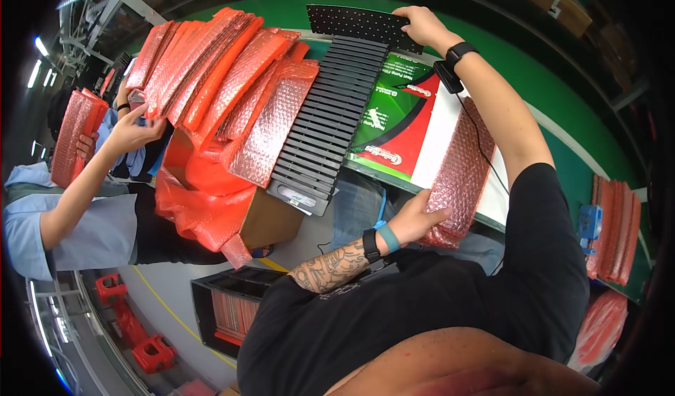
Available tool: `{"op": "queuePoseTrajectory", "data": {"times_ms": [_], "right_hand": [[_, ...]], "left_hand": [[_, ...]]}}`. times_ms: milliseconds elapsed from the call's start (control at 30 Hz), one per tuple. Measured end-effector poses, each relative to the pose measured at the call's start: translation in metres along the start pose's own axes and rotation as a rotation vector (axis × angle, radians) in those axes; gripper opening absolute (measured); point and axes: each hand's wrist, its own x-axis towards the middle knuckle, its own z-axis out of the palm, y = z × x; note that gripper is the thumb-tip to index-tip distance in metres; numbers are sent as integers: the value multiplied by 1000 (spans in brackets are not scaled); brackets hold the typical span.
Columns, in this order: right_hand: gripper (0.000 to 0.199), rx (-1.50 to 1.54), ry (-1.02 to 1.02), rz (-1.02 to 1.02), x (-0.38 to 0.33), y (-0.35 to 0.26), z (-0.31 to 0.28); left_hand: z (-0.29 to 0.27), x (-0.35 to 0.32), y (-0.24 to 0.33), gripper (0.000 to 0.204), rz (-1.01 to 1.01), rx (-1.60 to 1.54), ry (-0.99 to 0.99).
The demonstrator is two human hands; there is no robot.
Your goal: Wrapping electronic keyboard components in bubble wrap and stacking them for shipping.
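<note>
My left hand (416, 222) is closed on the lower end of a red bubble-wrap sleeve (460, 178), which lies along the right of the table. Whether something is inside the sleeve cannot be seen. At the far edge, my right hand (424, 27) pinches the right end of a black panel dotted with small pale spots (358, 22). Just below that panel is a black slatted rack (327, 108). A green, red and white printed sheet (394, 118) lies between the rack and the sleeve.
Many red bubble-wrap sleeves (218, 66) pile up left of the rack, over a cardboard box (271, 217). A co-worker's hand (133, 130) touches the pile. More sleeves (615, 231) stand far right, by a blue clamp-like part (590, 222). A black crate (235, 308) sits below.
</note>
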Motion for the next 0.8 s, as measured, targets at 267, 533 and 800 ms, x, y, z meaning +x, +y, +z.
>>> {"op": "queuePoseTrajectory", "data": {"times_ms": [267,533,800], "right_hand": [[42,-124,141,-301,-59,-22,-63],[38,-111,4,591,-334,44,-200],[33,-333,230,571,-488,56,-155]], "left_hand": [[12,0,9,41,75,-67,43],[24,-16,11,50,93,-259,-34],[15,56,45,51,87,-35,-18]]}}
